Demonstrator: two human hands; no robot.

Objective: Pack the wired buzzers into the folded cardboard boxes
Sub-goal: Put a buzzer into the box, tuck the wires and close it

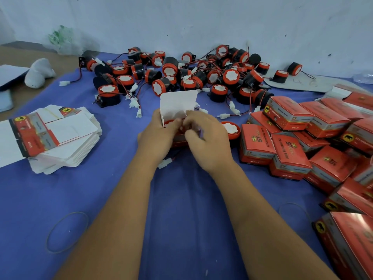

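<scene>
A small red cardboard box stands in the middle of the blue cloth with its white lid flap raised. Inside it sits a red-and-white buzzer, mostly hidden by fingers. My left hand grips the box's left side. My right hand pinches a flap or wire at the box's opening. A white connector on its wire trails out below the box. Another buzzer lies just right of my right hand. Several loose wired buzzers are piled at the back.
A stack of flat unfolded boxes lies at the left. Several closed red boxes are heaped at the right. Rubber bands lie on the blue cloth near me. A white object and a plastic bag sit far left by the wall.
</scene>
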